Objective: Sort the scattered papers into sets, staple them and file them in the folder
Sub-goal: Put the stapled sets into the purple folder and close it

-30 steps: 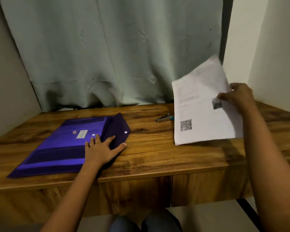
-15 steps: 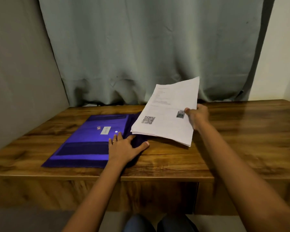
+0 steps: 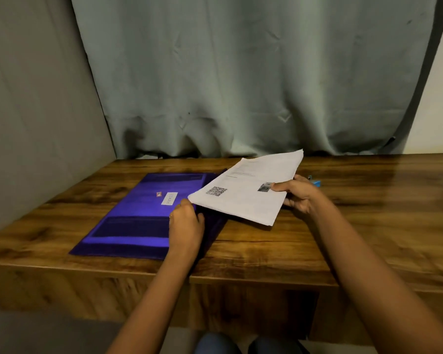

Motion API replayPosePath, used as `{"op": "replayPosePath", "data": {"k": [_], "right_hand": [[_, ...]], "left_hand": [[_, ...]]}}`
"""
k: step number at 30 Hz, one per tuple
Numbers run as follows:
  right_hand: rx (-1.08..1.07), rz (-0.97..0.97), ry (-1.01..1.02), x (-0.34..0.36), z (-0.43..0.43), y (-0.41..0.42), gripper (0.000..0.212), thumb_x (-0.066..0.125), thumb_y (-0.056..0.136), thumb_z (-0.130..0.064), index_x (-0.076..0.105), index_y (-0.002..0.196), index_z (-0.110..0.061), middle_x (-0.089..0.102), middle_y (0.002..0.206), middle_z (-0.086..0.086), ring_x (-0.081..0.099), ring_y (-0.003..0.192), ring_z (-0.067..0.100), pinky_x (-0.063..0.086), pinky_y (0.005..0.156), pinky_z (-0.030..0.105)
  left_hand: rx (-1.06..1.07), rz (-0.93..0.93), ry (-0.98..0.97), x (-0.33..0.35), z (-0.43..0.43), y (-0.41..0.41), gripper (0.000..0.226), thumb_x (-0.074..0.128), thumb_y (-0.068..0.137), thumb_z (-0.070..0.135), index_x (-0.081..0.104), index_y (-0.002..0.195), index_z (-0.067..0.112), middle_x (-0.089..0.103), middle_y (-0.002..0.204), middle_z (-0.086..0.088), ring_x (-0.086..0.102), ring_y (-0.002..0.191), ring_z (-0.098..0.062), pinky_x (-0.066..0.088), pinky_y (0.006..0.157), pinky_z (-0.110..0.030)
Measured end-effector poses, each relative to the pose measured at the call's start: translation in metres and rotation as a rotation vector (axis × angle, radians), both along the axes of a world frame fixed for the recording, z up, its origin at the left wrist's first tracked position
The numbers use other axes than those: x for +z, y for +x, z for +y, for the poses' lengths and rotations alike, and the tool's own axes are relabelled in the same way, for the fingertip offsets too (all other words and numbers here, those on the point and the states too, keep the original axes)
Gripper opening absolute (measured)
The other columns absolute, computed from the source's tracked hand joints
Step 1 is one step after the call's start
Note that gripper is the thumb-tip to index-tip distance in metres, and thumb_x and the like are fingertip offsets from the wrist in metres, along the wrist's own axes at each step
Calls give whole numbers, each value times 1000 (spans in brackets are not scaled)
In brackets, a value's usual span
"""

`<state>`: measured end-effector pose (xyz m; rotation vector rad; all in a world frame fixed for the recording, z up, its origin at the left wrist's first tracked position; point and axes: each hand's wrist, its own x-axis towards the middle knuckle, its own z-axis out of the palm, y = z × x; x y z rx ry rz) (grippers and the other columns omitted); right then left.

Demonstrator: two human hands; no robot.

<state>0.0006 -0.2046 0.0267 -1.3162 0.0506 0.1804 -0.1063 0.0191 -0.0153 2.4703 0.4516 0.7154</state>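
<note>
A purple folder lies flat on the wooden desk, left of centre, with a white label on its cover. My left hand grips the folder's right edge at the flap, fingers curled around it. My right hand pinches a stack of white papers by its right edge, thumb on top. The stack shows a QR code and a small photo. It hangs tilted just above the desk, and its left corner reaches over the folder's flap near my left hand.
A blue stapler peeks out behind my right hand. A grey-green curtain hangs along the desk's back edge, with a grey wall on the left. My knees show below the desk front.
My right hand has brought the papers lower and further left, over the folder's flap. My left hand has gone from lying flat on the folder to gripping its right edge.
</note>
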Motion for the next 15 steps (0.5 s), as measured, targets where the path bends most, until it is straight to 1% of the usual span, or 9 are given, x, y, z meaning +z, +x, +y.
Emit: {"op": "replayPosePath", "data": {"k": [1, 3, 5, 7, 8, 10, 12, 13, 15], "right_hand": [[21, 2, 4, -1, 1, 1, 54, 55, 82, 19, 47, 130, -4, 61, 124, 16, 65, 88, 25, 59, 54, 34], [41, -6, -31, -2, 2, 0, 55, 49, 83, 22, 44, 131, -5, 59, 127, 17, 63, 97, 30, 59, 66, 40], [14, -15, -118, -2, 1, -1, 58, 48, 83, 23, 42, 132, -8, 58, 129, 16, 60, 102, 32, 55, 77, 43], [-24, -29, -222, -2, -2, -2, 61, 50, 83, 23, 41, 135, -9, 57, 130, 14, 59, 100, 29, 51, 74, 39], [-37, -38, -270, -2, -3, -3, 62, 52, 83, 22, 41, 136, -9, 57, 131, 14, 59, 101, 30, 51, 71, 38], [-51, -54, -333, -1, -6, -4, 62, 55, 82, 21, 42, 136, -7, 56, 133, 15, 58, 110, 33, 51, 68, 36], [-65, -56, -346, -1, -8, -4, 61, 55, 81, 21, 44, 135, -4, 55, 133, 16, 57, 115, 35, 50, 68, 35], [-71, -52, -351, -1, -8, -4, 60, 55, 81, 22, 45, 135, -3, 55, 133, 16, 56, 115, 35, 49, 69, 35], [-80, -42, -365, -2, -8, -3, 59, 55, 81, 21, 46, 134, -3, 56, 133, 16, 56, 115, 35, 50, 73, 37]], "left_hand": [[6, 11, -1, 0, 1, 1, 23, 59, 91, 11, 53, 108, -3, 61, 105, -19, 59, 96, -32, 43, 70, -32], [25, 38, 12, 2, 4, 4, 17, 58, 90, 8, 55, 102, -3, 60, 102, -19, 58, 91, -32, 38, 66, -29], [44, 63, 48, 5, 7, 4, 9, 55, 90, 6, 55, 93, -3, 59, 97, -18, 54, 80, -29, 35, 64, -29], [54, 64, 55, 7, 10, 5, 10, 56, 90, 6, 51, 83, 1, 58, 92, -18, 49, 73, -27, 35, 62, -31], [54, 57, 52, 7, 12, 5, 14, 57, 89, 7, 50, 79, 2, 58, 90, -20, 51, 72, -30, 36, 61, -33], [55, 41, 45, 8, 15, 7, 20, 59, 88, 11, 48, 74, 2, 55, 82, -19, 52, 70, -32, 36, 59, -33], [50, 27, 37, 8, 17, 8, 24, 59, 89, 12, 49, 70, 1, 51, 74, -15, 50, 64, -28, 35, 55, -31], [49, 25, 30, 9, 18, 9, 24, 58, 89, 13, 50, 70, 0, 52, 74, -16, 52, 65, -29, 37, 55, -32], [42, 11, 15, 10, 20, 10, 24, 55, 89, 12, 52, 70, -3, 56, 78, -23, 58, 71, -36, 40, 57, -36]]}}
